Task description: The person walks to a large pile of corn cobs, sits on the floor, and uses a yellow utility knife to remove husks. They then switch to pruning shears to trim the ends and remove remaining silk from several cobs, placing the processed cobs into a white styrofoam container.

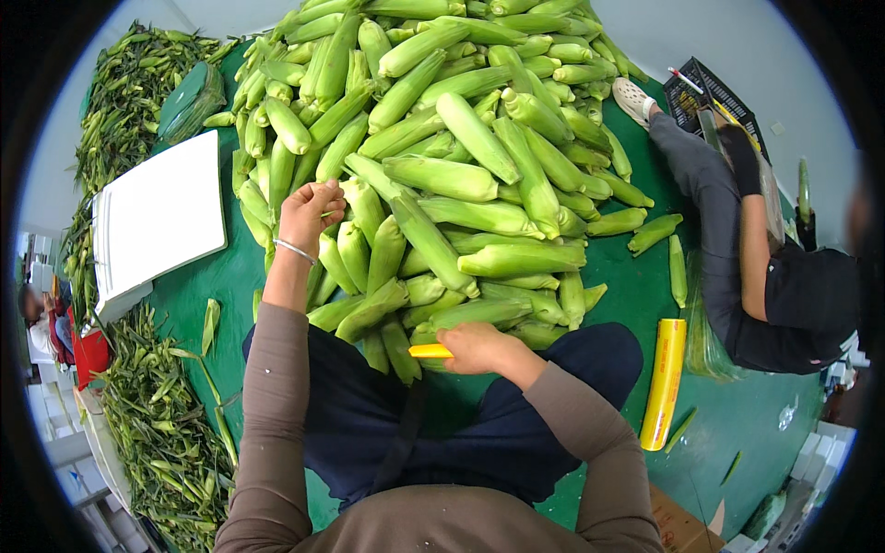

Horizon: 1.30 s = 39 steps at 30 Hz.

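Observation:
A large heap of corn ears in green husks [442, 176] lies before me. Over its left side is my left hand [311, 211], thumb and fingers curled together, with nothing visible in them. The fingertips are beside the pale end of a husked-in ear [363, 207]; whether they touch it I cannot tell. My right hand [480, 348] grips a yellow handle [430, 351] low over the near edge of the heap, between my knees. The handle points left, and no blade can be made out.
A yellow printed roll [664, 383] lies on the green floor [747, 422] at right. Beyond it a person [747, 263] sits near a black plastic crate [719, 97]. At left are a white foam box [162, 221] and piles of stripped husks [162, 415]. A cardboard box [674, 518] stands behind right.

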Each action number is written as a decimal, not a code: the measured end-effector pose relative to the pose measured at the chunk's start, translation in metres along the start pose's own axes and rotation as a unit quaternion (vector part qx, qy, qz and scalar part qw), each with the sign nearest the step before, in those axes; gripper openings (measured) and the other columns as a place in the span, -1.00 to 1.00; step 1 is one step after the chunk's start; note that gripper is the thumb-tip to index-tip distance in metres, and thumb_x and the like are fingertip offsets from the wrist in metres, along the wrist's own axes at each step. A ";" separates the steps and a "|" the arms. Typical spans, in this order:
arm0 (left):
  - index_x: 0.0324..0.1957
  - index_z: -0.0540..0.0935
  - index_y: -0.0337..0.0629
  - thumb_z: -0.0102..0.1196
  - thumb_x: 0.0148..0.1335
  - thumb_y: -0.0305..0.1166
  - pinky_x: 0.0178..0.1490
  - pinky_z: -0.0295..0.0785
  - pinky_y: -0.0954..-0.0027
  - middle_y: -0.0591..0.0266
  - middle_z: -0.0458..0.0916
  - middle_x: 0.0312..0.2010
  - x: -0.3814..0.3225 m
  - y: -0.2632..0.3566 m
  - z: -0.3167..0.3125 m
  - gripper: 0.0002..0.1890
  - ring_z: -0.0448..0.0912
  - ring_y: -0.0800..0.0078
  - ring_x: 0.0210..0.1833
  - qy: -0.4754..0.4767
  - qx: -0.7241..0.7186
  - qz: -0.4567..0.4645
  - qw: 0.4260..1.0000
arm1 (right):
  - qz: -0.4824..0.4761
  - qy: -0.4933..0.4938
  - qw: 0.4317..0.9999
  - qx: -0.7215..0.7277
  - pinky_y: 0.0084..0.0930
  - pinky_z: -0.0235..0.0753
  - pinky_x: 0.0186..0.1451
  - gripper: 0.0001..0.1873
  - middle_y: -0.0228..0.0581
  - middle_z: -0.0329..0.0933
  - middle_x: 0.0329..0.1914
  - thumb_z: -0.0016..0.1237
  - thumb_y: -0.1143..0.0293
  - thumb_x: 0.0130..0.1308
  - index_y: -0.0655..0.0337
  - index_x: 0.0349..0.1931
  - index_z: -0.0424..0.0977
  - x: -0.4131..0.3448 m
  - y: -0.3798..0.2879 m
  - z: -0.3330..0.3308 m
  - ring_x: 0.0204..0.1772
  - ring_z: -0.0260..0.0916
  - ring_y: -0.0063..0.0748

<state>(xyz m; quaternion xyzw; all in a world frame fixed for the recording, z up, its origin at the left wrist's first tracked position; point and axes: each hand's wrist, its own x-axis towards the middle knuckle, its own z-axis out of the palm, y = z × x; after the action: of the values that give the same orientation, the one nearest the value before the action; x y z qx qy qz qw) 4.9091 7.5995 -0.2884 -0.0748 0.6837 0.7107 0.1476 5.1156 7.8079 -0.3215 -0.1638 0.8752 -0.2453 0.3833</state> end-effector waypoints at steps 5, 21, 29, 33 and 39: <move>-0.43 0.55 -0.23 0.16 0.17 -0.32 -0.34 0.43 0.59 0.32 0.56 -0.47 0.008 -0.013 -0.005 -0.82 0.48 0.64 -0.46 -0.026 0.034 0.009 0.999 | -0.015 -0.027 1.000 -0.005 -0.16 0.48 -0.17 -0.70 -0.05 0.54 -0.29 -0.05 0.33 0.04 0.26 -0.21 0.43 0.012 -0.010 0.006 -0.19 0.50 -0.01; -0.41 0.54 -0.32 0.14 0.13 -0.47 -0.44 0.30 0.61 0.38 0.49 -0.56 0.011 -0.015 -0.006 -0.89 0.37 0.67 -0.53 -0.060 0.138 0.066 0.986 | -0.039 -0.020 0.999 -0.005 -0.15 0.46 -0.24 -0.70 -0.02 0.53 -0.40 -0.01 0.31 0.05 0.27 -0.23 0.39 0.029 -0.012 0.009 -0.27 0.49 0.01; -0.39 0.58 -0.32 0.17 0.14 -0.38 -0.39 0.36 0.59 0.34 0.54 -0.52 -0.009 0.009 0.012 -0.83 0.43 0.66 -0.49 -0.050 0.263 0.150 0.952 | -0.006 -0.081 0.997 0.007 -0.11 0.48 -0.19 -0.69 -0.01 0.53 -0.25 -0.09 0.35 0.10 0.29 -0.16 0.39 0.003 -0.022 -0.005 -0.18 0.50 0.00; -0.28 0.57 -0.31 0.17 0.08 -0.41 -0.23 0.45 0.53 0.23 0.60 -0.40 -0.033 0.024 -0.009 -0.81 0.54 0.56 -0.34 -0.040 0.253 0.086 0.963 | -0.004 -0.124 0.990 0.066 -0.11 0.46 -0.23 -0.71 0.00 0.53 -0.34 -0.12 0.30 0.12 0.24 -0.18 0.37 -0.022 -0.042 -0.003 -0.24 0.49 0.04; -0.01 0.46 -0.24 0.19 0.03 -0.24 0.01 0.40 0.21 0.01 0.53 -0.11 -0.109 0.014 -0.038 -0.53 0.50 0.18 -0.06 -0.060 0.511 -0.029 0.857 | 0.084 -0.107 0.982 0.129 -0.06 0.42 -0.17 -0.68 0.05 0.50 -0.30 -0.03 0.21 0.10 0.21 -0.22 0.37 -0.060 -0.059 -0.011 -0.18 0.45 0.12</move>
<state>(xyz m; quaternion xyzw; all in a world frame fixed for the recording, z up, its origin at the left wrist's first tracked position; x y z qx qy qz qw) 5.0040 7.5496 -0.2433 0.0345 0.9383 0.2594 0.2260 5.1524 7.7910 -0.2461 -0.0637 0.8007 -0.3042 0.5122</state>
